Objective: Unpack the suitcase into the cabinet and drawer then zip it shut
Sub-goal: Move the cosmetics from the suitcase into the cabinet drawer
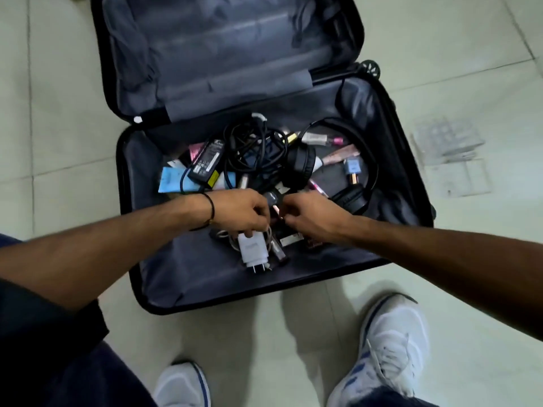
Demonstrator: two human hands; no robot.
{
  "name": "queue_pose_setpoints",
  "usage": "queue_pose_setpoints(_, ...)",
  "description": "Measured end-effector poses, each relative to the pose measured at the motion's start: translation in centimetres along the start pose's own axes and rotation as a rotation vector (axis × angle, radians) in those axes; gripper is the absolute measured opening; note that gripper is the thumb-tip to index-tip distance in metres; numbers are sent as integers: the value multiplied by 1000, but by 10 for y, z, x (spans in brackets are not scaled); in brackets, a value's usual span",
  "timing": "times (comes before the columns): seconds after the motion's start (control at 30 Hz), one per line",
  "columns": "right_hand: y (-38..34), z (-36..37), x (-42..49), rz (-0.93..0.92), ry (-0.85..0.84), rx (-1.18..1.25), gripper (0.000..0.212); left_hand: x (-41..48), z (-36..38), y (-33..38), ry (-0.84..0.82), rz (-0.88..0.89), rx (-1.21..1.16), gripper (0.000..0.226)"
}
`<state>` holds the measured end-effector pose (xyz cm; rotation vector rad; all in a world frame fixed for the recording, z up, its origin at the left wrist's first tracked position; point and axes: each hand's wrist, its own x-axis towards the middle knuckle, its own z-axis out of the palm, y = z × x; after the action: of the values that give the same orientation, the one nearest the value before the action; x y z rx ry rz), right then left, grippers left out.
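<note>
A black suitcase [129, 160] lies open on the tiled floor, its far half bare grey lining. The near half holds a heap: a black power adapter [205, 160], tangled black cables [255, 148], black headphones [302, 163], a light blue box [172, 179] and small cosmetic tubes [338, 154]. My left hand [238, 211] is closed over a white charger [252, 249] with its cable. My right hand [308, 218] pinches a small dark item [273, 198] between both hands; what it is I cannot make out.
Pale floor tiles surround the case. A clear plastic organiser [449, 148] lies on the floor to the right of it. My two white shoes [390, 345] stand just in front of the near edge. A suitcase wheel [370, 68] sticks out at the hinge side.
</note>
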<state>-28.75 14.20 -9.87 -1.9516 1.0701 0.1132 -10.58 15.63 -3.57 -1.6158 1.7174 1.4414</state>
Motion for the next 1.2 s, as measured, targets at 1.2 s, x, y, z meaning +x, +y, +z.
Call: queue_pose_setpoints(1.2,50,15,-34,-43,2,-363,32,7,38,-45,319,175,431,48)
